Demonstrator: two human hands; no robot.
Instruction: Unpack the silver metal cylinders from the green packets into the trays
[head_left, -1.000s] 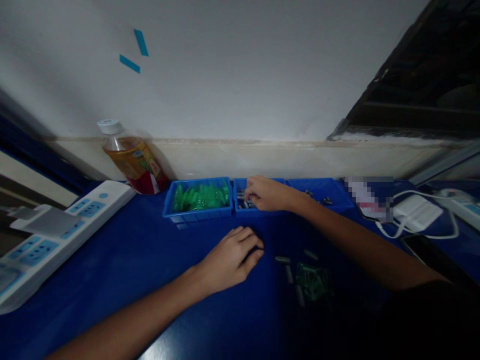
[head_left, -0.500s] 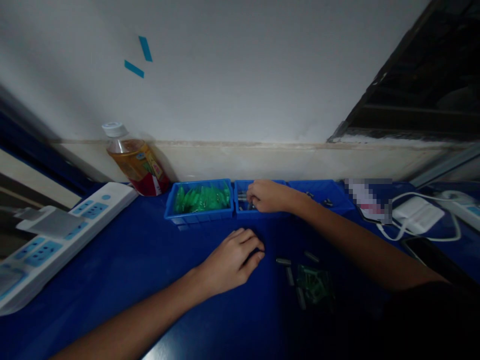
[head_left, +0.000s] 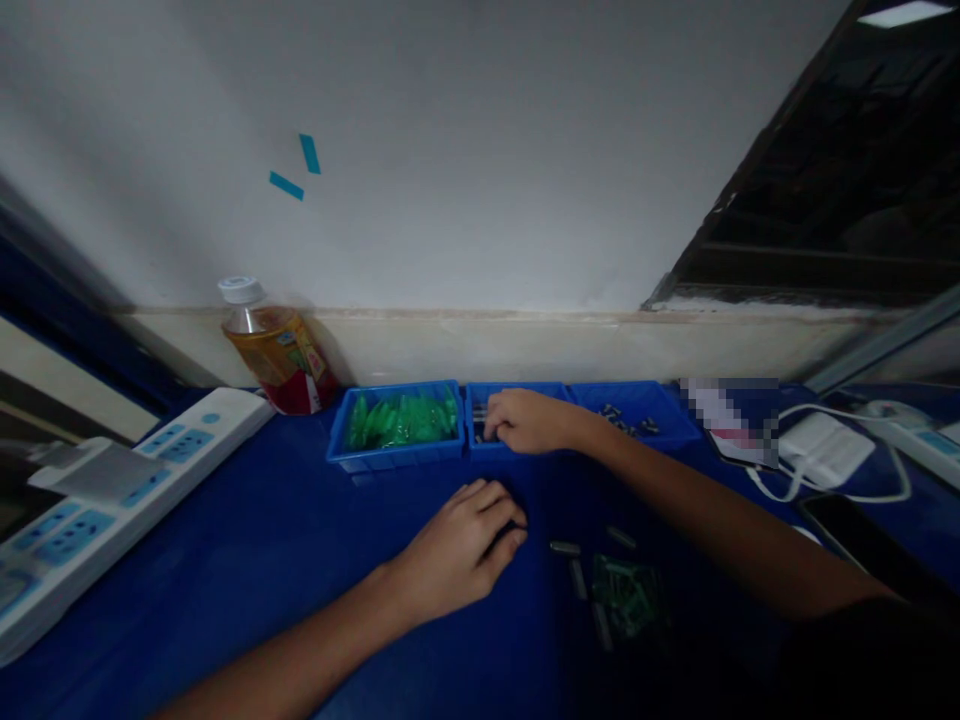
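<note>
My right hand (head_left: 525,421) reaches into the middle blue bin (head_left: 517,390), its fingers curled down among small dark metal parts; what they hold is hidden. My left hand (head_left: 465,540) rests palm down on the blue table (head_left: 247,550), fingers loosely curled, nothing visible in it. Left of the middle bin stands a blue bin (head_left: 397,456) full of green plastic pieces. A third blue bin (head_left: 660,400) to the right holds a few small parts. A small heap of green pieces (head_left: 628,592) and several grey pins (head_left: 565,547) lie on the table right of my left hand.
A bottle of amber drink (head_left: 274,350) stands against the wall at the back left. A long white power strip (head_left: 112,490) lies on the left. At the right are a white adapter (head_left: 821,447) with cable, another power strip (head_left: 915,430) and a dark phone (head_left: 862,535).
The camera tilted up, so everything sits lower in view. My right hand stays in the middle bin, fingers shifting slightly. My left hand has not moved.
</note>
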